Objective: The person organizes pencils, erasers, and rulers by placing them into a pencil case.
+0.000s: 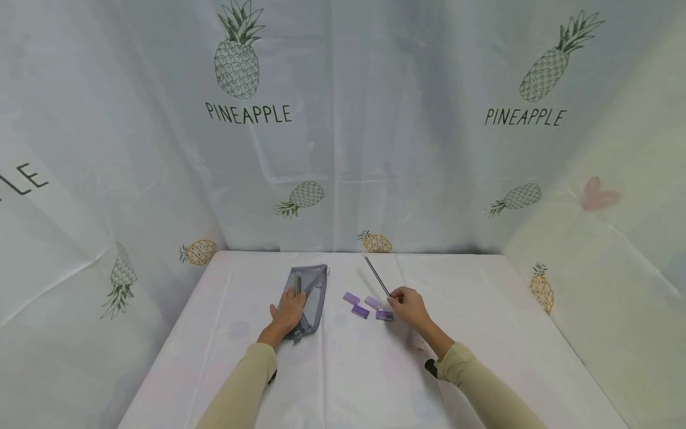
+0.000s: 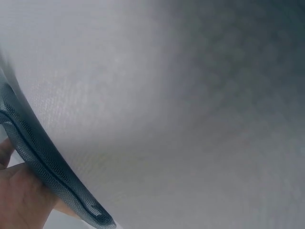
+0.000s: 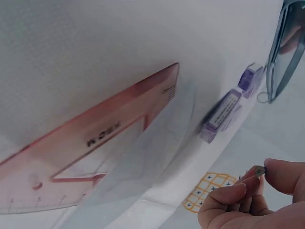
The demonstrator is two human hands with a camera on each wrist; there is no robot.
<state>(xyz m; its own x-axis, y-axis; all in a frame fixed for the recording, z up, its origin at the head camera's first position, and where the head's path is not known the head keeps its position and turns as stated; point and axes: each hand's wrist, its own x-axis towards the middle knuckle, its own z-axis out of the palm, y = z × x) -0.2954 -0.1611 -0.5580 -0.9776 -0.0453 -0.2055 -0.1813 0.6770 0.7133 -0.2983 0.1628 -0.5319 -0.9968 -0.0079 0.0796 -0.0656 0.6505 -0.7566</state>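
My left hand (image 1: 289,308) rests on a grey mesh zip pouch (image 1: 317,298), its fingers extended over the pouch. Dark sticks (image 1: 298,279) show at the pouch under and beyond those fingers. In the left wrist view the zipped edge of the pouch (image 2: 52,164) runs past part of the hand (image 2: 24,198). My right hand (image 1: 408,305) pinches a thin dark pencil (image 1: 377,275) near its lower end, between thumb and fingers. The pencil slants up and left, toward the back of the table. Seen from the right wrist, its blunt end (image 3: 259,170) sticks out at the fingertips.
Several small purple blocks (image 1: 360,311) lie between the hands, one with a printed label (image 3: 224,112). A pink transparent set square (image 3: 90,124) lies near the right forearm, mostly hidden by it in the head view. White pineapple-print cloth (image 1: 375,149) hangs around the table.
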